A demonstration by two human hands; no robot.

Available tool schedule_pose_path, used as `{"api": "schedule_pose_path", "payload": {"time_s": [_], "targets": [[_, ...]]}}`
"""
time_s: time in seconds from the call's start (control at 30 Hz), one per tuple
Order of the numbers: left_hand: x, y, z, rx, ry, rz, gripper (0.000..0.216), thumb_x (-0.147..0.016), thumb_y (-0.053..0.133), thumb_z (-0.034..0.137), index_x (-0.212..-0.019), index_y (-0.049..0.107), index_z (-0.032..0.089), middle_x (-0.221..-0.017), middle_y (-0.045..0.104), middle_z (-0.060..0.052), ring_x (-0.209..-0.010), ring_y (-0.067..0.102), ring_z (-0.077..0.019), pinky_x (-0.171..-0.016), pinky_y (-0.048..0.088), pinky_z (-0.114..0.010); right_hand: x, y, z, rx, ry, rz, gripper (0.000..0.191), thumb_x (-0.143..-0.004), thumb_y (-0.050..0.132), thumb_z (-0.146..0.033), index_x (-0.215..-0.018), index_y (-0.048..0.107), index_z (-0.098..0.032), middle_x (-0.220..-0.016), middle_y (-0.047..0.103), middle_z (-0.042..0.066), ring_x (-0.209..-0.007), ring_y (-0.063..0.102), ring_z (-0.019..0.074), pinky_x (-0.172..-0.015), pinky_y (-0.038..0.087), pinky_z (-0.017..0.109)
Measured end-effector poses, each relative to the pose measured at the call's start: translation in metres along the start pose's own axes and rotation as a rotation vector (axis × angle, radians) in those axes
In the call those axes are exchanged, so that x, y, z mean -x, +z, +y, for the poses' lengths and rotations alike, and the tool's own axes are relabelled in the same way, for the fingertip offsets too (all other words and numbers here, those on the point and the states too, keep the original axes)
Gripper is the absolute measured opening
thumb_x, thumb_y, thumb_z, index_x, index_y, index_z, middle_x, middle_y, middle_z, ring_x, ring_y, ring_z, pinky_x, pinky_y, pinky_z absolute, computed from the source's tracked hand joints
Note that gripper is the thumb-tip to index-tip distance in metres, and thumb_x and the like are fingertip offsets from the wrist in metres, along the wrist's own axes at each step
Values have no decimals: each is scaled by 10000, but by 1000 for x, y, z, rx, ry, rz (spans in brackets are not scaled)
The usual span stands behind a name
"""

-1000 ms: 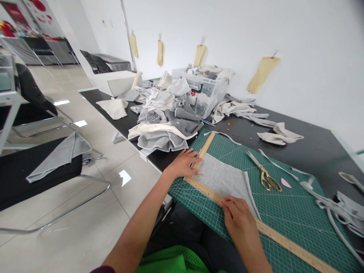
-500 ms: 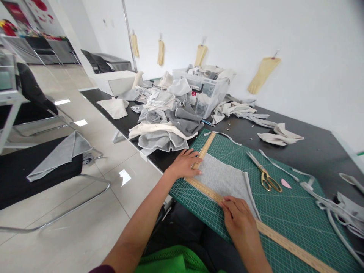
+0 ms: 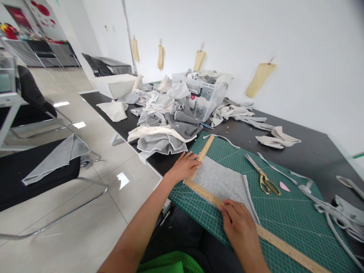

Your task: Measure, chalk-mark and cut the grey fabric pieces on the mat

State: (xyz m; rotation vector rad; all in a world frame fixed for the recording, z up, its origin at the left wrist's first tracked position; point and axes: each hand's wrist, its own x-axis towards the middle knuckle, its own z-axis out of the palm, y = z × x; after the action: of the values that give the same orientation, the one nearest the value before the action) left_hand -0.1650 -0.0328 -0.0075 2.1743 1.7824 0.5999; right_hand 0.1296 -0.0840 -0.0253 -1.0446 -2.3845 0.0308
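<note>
**Head view**

- **Left hand**: we lay it flat, fingers stretched out and slightly apart, gripping nothing. The fingertips rest on the far-left corner of the grey fabric, where the short ruler borders it.
- **Right hand**: also flat, fingers together and clamped on nothing. They press on the long ruler and the fabric's near edge.
- **Grey fabric:** it lies flat on the green cutting mat, close to the near edge of the counter. The two rulers box it in at a right angle.
- **Handling, as we judge it:** we press straight down with both palms, not sideways, so the soft cloth neither creeps nor puckers. We line both rulers up with the mat's grid and have the cloth's edges touch them along their whole length.
- **Edges:** the long ruler runs near the counter's near edge, and our left forearm crosses that edge unsupported.
- **Open room, right:** there is bare mat to the right of the fabric as far as the scissors and the pink chalk. Toward the counter's right edge, cloth strips crowd in.
- **Open room, far left:** the cloth pile lies just beside the mat, with the clear bin behind it. We judge there is little room for sliding there.
</note>
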Motion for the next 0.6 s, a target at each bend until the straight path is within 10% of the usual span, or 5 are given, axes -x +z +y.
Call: {"api": "schedule_pose_path", "payload": {"time_s": [0.6], "targets": [[-2,0,-9,-25,70,-73,440,-990,436,410,-1425,506,401,-1596,376,67,-1514,241,-288,-1234,156,-553,-2,-3,-3,-12,8,-10,176,-974,561,-279,-908,709,-209,-995,729,98,-945,627,274,-870,510,438]]}}
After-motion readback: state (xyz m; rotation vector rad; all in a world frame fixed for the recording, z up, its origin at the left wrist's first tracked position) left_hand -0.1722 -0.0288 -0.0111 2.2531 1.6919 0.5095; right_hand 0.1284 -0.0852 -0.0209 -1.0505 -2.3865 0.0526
